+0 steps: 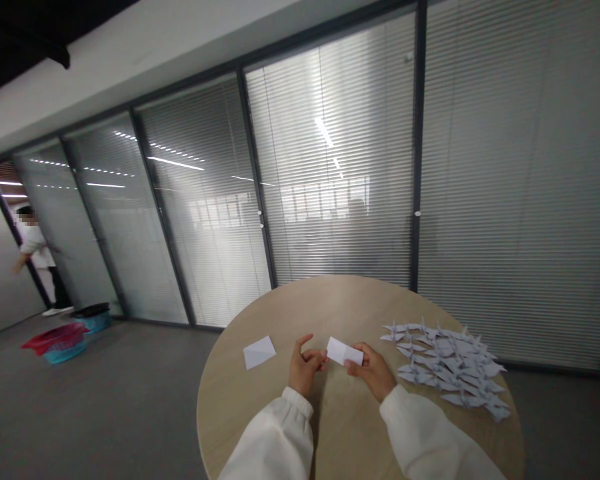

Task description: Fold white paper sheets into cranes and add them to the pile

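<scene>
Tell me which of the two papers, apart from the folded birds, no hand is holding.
The left paper, lying on the table left of the left hand; the other paper is pinched in the right hand.

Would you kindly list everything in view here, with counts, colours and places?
Folded paper: one, white, in the right hand
Creased sheet: one, white, table's left side
Paper cranes: many, overlapping too much to count, pale, table's right side
Round table: one, light wood, centre
Lined bins: two, blue, one lined red, one black, left
Floor: one, grey, below
Partition: one, glass with blinds, dark frames, behind
Person: one, white top, far left
Sleeves: two, white, bottom
Hands: two, bare, left, right, above table
</scene>
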The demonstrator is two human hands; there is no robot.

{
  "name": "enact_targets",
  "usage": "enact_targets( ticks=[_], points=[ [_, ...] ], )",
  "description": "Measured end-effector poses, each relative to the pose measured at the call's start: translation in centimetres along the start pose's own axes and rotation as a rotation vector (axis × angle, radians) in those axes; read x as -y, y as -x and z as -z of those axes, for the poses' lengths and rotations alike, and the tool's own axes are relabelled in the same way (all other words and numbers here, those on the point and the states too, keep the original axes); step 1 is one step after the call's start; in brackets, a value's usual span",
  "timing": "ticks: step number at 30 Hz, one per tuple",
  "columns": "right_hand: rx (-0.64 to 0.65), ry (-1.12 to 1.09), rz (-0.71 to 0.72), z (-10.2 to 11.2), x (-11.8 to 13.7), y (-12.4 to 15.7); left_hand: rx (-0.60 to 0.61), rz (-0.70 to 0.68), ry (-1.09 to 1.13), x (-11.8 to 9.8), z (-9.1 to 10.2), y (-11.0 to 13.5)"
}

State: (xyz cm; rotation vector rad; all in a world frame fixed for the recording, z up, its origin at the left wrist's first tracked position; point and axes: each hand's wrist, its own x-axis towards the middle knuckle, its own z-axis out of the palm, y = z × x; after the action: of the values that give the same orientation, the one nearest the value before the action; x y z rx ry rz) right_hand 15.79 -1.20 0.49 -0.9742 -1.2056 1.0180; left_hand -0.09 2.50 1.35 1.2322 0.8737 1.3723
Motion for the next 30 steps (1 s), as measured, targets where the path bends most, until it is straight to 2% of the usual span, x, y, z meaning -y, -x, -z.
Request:
enact_targets(
  ticks=[5, 10, 14, 21, 25, 30],
  points=[
    [-0.037, 0.096, 0.025, 0.0, -0.4, -0.2, 0.052, 0.044, 0.007, 0.7, 0.4, -0.4],
    [-0.100, 0.304, 0.109, 0.1, -0.6, -0.1, 0.127, 0.206, 0.050, 1.5, 0.2, -0.5],
    [-0.104, 0.371, 0.169, 0.0, -0.6, 0.0, 0.202, 0.286, 0.111, 1.2, -0.4, 0.0],
    [-0.090, 0.359, 0.165, 0.1, -0.4, -0.1, 0.186, 0.255, 0.122, 0.4, -0.4, 0.3],
    [-0.057, 0.286, 0.156, 0.0, -0.4, -0.1, 0.161, 0.244, 0.143, 1.0, -0.2, 0.1],
    [-0.021, 0.211, 0.113, -0.5, -0.2, 0.3, 0.206, 0.183, 0.071, 1.7, 0.0, -0.2]
  ],
)
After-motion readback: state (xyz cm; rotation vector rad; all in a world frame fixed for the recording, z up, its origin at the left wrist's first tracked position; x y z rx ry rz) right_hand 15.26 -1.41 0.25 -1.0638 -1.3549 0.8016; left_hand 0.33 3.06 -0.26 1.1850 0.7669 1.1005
